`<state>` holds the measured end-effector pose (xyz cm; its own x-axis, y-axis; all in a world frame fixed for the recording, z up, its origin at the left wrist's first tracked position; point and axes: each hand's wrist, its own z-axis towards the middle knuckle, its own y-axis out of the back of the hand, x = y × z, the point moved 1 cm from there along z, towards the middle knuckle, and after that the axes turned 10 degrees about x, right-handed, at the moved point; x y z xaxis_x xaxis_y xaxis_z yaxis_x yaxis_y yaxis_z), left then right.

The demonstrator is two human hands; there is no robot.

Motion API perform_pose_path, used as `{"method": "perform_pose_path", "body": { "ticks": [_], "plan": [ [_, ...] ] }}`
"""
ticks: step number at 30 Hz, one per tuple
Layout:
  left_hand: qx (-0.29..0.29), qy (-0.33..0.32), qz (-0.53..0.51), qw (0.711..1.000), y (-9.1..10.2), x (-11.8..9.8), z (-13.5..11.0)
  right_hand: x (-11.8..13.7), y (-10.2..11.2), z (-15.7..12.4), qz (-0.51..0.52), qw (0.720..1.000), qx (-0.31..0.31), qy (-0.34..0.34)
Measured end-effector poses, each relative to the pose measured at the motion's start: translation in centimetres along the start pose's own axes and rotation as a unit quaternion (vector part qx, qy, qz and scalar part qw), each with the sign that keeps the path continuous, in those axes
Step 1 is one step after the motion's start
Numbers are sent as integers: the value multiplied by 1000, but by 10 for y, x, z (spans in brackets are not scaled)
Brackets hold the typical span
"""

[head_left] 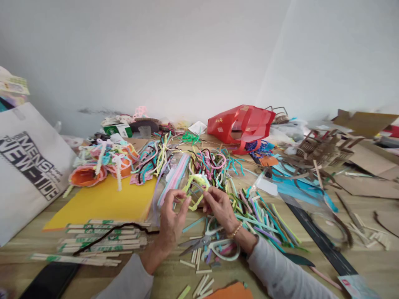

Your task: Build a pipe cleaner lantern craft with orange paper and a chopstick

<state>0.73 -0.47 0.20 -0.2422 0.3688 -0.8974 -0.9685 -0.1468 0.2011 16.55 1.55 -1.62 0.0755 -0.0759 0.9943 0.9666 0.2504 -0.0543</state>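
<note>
Yellow pipe cleaner loop (pixel 195 181): I log a narrow fingertip pinch on it by my left hand (pixel 172 214) and right hand (pixel 220 206), both close together.

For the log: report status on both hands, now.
Left hand, right hand pinching yellow pipe cleaner. White-handled scissors lying below right hand, beside cut pipe cleaners.

Reference item: the chenille stem (pixel 195 181) is yellow-green. To its left, the paper sheet (pixel 106 203) is yellow and the tote bag (pixel 28 166) is white with black lettering. Behind it, the plastic bag (pixel 240 123) is red; to its right, the sheet (pixel 296 187) is sky blue.
</note>
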Motion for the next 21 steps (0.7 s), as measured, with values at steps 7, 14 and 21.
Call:
{"method": "perform_pose_path", "body": {
  "ticks": [7,14,21],
  "plan": [
    [27,101,-39,994,-1,13,8,2,8,6,100,993,-60,-14],
    [141,146,-116,972,-17,11,1,2,-1,2,165,985,-52,-19],
    [130,167,-177,961,-19,4,-1,2,-16,-6,113,994,5,-7]
  ]
}}
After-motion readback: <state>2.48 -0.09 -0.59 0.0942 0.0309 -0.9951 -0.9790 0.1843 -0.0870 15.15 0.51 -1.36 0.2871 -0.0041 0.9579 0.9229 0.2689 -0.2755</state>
